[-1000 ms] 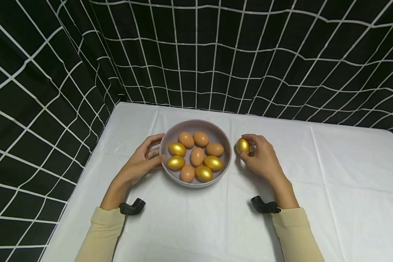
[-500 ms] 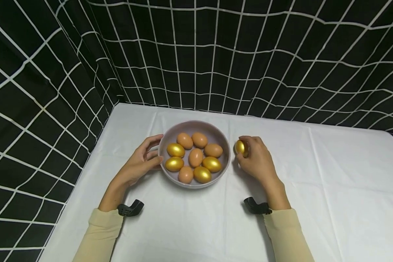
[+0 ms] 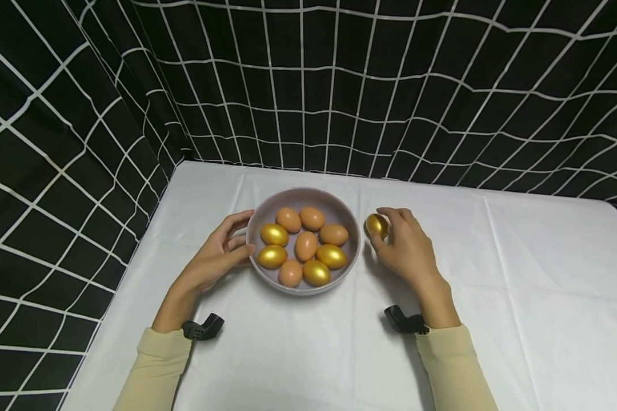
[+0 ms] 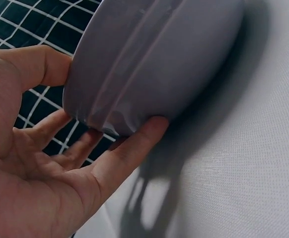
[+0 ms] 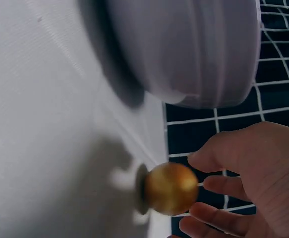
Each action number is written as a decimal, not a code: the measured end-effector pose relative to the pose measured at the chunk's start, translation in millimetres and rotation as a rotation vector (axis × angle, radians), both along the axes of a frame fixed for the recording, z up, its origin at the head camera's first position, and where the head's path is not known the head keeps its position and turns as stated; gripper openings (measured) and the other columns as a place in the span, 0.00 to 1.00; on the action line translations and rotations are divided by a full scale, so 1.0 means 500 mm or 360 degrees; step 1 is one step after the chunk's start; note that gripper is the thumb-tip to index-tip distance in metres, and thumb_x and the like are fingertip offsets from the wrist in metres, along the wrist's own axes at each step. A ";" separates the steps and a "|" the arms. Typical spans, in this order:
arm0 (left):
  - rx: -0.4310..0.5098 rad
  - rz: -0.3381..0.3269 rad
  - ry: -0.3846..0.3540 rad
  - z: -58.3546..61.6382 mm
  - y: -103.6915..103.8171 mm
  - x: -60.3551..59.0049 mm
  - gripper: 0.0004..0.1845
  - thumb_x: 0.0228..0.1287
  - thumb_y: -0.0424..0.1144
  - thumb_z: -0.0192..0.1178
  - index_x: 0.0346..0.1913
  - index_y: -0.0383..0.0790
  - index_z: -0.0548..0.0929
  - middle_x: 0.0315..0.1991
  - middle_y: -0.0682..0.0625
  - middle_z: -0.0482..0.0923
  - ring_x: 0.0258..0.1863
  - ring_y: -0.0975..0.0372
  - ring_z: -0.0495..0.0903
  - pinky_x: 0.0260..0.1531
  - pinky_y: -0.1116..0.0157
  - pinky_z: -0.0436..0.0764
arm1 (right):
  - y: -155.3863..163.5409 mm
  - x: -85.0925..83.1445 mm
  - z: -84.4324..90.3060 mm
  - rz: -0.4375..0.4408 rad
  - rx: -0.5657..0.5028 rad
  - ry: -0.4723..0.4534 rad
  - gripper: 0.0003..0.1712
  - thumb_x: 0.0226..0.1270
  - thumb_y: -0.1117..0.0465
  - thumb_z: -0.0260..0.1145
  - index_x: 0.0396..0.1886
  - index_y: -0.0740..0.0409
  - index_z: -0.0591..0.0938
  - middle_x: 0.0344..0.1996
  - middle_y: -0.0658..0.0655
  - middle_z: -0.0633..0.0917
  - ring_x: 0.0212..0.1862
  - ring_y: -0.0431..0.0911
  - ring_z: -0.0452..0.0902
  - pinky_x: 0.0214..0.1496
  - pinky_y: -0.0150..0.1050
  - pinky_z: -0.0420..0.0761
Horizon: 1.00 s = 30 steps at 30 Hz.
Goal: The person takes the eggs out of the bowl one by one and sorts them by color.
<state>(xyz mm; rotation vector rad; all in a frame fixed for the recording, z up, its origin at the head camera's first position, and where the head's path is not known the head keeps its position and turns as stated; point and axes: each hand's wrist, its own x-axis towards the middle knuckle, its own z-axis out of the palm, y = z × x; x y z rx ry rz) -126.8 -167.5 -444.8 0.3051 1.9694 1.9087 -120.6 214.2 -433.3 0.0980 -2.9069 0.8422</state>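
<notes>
A grey bowl [image 3: 339, 208] stands mid-table and holds several eggs, some gold [image 3: 272, 256], some plain brown [image 3: 305, 245]. My left hand [image 3: 241, 233] holds the bowl's left side, thumb on the rim and fingers against the wall. The left wrist view shows that hand [image 4: 112, 94] wrapped round the bowl [image 4: 174, 54]. My right hand [image 3: 383, 229] pinches one gold egg [image 3: 374, 224] just right of the bowl's rim, low over the cloth. In the right wrist view the gold egg [image 5: 169, 188] sits between the thumb and fingertips [image 5: 211, 219], close to the bowl's outer wall [image 5: 194, 49].
A white cloth covers the table [image 3: 519, 274]. Black curtains with a white grid [image 3: 339, 85] close in the back and left sides. A wrist camera mount [image 3: 201, 329] shows at each cream sleeve.
My right hand has carried the gold egg a little to the left, nearer the bowl's rim. The left hand has stayed on the bowl.
</notes>
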 end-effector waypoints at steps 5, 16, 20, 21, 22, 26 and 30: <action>0.0000 0.0005 0.0016 0.002 -0.003 -0.002 0.41 0.71 0.27 0.61 0.83 0.44 0.57 0.81 0.38 0.58 0.74 0.37 0.70 0.50 0.62 0.90 | -0.011 0.004 0.023 -0.0003 -0.0016 0.0024 0.29 0.73 0.54 0.65 0.71 0.57 0.78 0.67 0.69 0.78 0.68 0.67 0.76 0.56 0.72 0.79; 0.0001 -0.0032 -0.0003 -0.004 -0.007 0.007 0.41 0.72 0.28 0.61 0.83 0.44 0.57 0.82 0.39 0.57 0.74 0.37 0.70 0.51 0.61 0.90 | -0.046 0.027 0.077 0.0240 -0.0114 0.0194 0.25 0.72 0.58 0.68 0.67 0.56 0.81 0.64 0.62 0.80 0.64 0.59 0.77 0.64 0.64 0.79; 0.0023 -0.0032 -0.0003 -0.003 -0.001 0.003 0.41 0.71 0.28 0.62 0.83 0.45 0.57 0.82 0.40 0.58 0.75 0.37 0.70 0.51 0.61 0.90 | -0.061 0.020 0.109 0.0445 -0.0064 0.0158 0.25 0.72 0.60 0.68 0.67 0.56 0.81 0.62 0.60 0.80 0.52 0.55 0.78 0.55 0.54 0.81; 0.0029 -0.0030 -0.0003 -0.003 0.000 0.001 0.41 0.71 0.27 0.61 0.83 0.44 0.57 0.82 0.39 0.58 0.75 0.37 0.70 0.51 0.62 0.90 | -0.065 0.018 0.115 0.0497 -0.0047 0.0131 0.25 0.72 0.60 0.67 0.67 0.56 0.81 0.61 0.60 0.80 0.50 0.54 0.78 0.53 0.52 0.81; 0.0036 -0.0029 -0.0004 -0.003 0.001 0.000 0.41 0.71 0.27 0.61 0.83 0.44 0.57 0.81 0.39 0.58 0.75 0.37 0.70 0.51 0.62 0.90 | -0.068 0.015 0.121 0.0546 -0.0031 0.0102 0.25 0.72 0.61 0.67 0.67 0.57 0.80 0.60 0.61 0.80 0.48 0.53 0.77 0.52 0.50 0.80; 0.0051 -0.0041 -0.0002 -0.005 0.004 -0.005 0.41 0.72 0.28 0.62 0.83 0.44 0.57 0.81 0.39 0.58 0.75 0.38 0.70 0.52 0.61 0.90 | -0.080 0.003 0.133 0.0708 0.0048 -0.0005 0.24 0.71 0.62 0.68 0.66 0.59 0.81 0.57 0.61 0.81 0.52 0.54 0.79 0.56 0.51 0.81; 0.0042 -0.0018 0.0003 -0.006 -0.004 -0.005 0.41 0.72 0.28 0.61 0.83 0.44 0.57 0.81 0.40 0.58 0.74 0.39 0.72 0.51 0.61 0.90 | -0.099 -0.010 0.138 0.0875 0.0128 -0.0071 0.21 0.70 0.64 0.68 0.61 0.58 0.83 0.53 0.60 0.83 0.50 0.53 0.81 0.55 0.51 0.84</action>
